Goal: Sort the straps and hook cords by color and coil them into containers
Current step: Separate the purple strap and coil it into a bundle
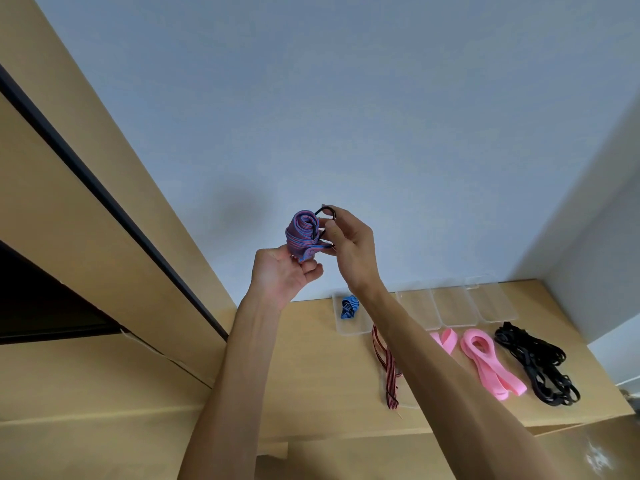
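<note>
Blue-and-red striped hook cord (304, 235), wound into a tight coil, is held up in the air in front of the pale wall, well above the light wooden tabletop (311, 368). The left hand (285, 277) grips the coil's lower end, fingers curled round it. The right hand (349, 244) pinches the cord's black metal hook (325, 212) at the top of the coil, with the thumb and fingers closed on it and the lower fingers touching the coil's side.

On the tabletop below, a row of clear plastic containers stands along the wall. The leftmost clear container (358, 329) holds a small coiled blue striped strap (349, 306). Three more clear containers (455, 306) sit side by side to its right, partly hidden at the left by the right forearm.

In front of the containers lie the loose pieces. A dark red-and-black striped strap (389, 375) runs toward the near edge, partly covered by the forearm. Beside it is a short pink flat strap (446, 339), and just right of that a longer pink flat strap (488, 365) folded in a loop. Farthest right lies a tangled bundle of black cords (538, 362).

Tan wooden cabinet panels (86, 237) with a dark gap fill the left side of the view.
</note>
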